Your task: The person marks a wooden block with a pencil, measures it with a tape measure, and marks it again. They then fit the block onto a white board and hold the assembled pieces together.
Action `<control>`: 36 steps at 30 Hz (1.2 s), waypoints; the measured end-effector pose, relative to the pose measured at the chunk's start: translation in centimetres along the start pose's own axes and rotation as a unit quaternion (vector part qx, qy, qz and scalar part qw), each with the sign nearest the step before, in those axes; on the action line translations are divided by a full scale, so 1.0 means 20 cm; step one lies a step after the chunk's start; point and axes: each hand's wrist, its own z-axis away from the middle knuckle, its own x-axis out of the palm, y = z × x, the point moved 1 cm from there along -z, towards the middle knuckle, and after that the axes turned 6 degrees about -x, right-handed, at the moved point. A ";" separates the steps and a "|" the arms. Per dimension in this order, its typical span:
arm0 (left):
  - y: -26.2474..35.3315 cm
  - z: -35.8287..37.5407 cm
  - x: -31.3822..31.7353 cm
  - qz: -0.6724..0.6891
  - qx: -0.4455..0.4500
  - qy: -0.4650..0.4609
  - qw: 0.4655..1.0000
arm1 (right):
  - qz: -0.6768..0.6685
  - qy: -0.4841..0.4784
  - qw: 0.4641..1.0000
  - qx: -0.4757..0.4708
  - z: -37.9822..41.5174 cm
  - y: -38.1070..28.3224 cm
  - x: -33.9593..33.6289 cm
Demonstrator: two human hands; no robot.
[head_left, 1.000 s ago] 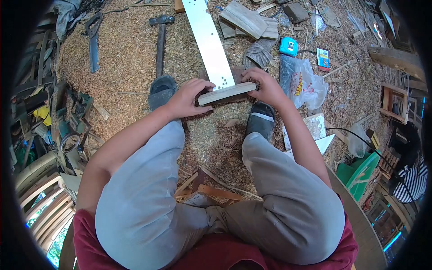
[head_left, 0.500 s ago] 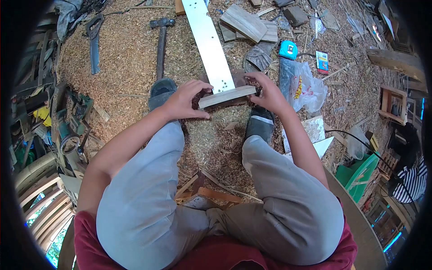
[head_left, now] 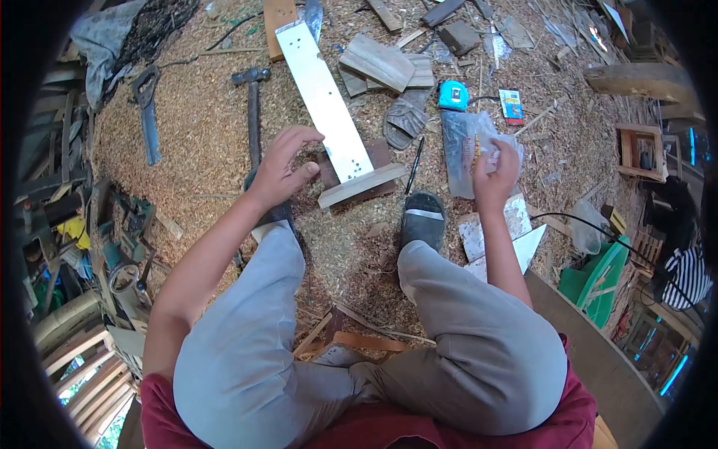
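Note:
My left hand (head_left: 284, 168) is held with thumb and fingers apart, just left of a long white board (head_left: 323, 101). Across the board's near end stands a short strip of wood (head_left: 363, 187), with a dark brown wooden piece (head_left: 380, 155) showing underneath. My right hand (head_left: 496, 177) is over a clear plastic bag (head_left: 458, 153), its fingers curved and the thumb apart from them. A dark pen-like stick (head_left: 415, 166) lies between the board and the bag.
A hammer (head_left: 253, 112) and a handsaw (head_left: 149, 120) lie on the shavings at left. Beyond the bag are a turquoise tape measure (head_left: 453, 96) and a small colourful packet (head_left: 511, 107). Wood offcuts (head_left: 380, 61) and a sandal (head_left: 406, 120) sit past the board.
My right hand has left the wooden strip and moved right to the plastic bag. My left hand has drawn back from the strip's left end. The dark stick now shows.

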 end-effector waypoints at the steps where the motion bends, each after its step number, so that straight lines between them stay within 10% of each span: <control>1: 0.04 -0.04 0.00 0.000 0.011 0.000 1.000 | 0.084 0.027 0.996 0.025 0.01 0.07 -0.01; 3: 0.14 -0.10 0.01 -0.015 0.031 0.002 0.999 | 0.249 0.079 0.962 0.074 0.06 0.25 0.04; 6: 0.25 -0.18 0.04 -0.023 0.053 0.003 0.998 | 0.024 -0.039 0.957 0.287 0.18 0.53 0.16; 15: 0.49 -0.41 0.29 -0.005 0.065 -0.128 0.990 | -0.292 -0.225 0.925 -0.094 0.11 -0.31 0.01; 21: 0.64 -0.60 0.31 -0.129 0.085 -0.330 0.931 | -0.313 -0.202 0.926 -0.065 0.11 -0.16 -0.01; 28: 0.41 -0.88 0.85 -0.159 -0.130 -0.285 0.936 | -0.242 -0.223 0.933 -0.145 0.13 -0.11 0.09; 32: 0.22 -1.01 1.01 -0.214 -0.182 -0.269 0.921 | -0.148 -0.251 0.955 0.048 0.16 0.01 0.07; 36: 0.29 -1.01 0.97 -0.250 -0.197 -0.236 0.918 | -0.065 -0.259 0.964 0.021 0.20 0.24 0.09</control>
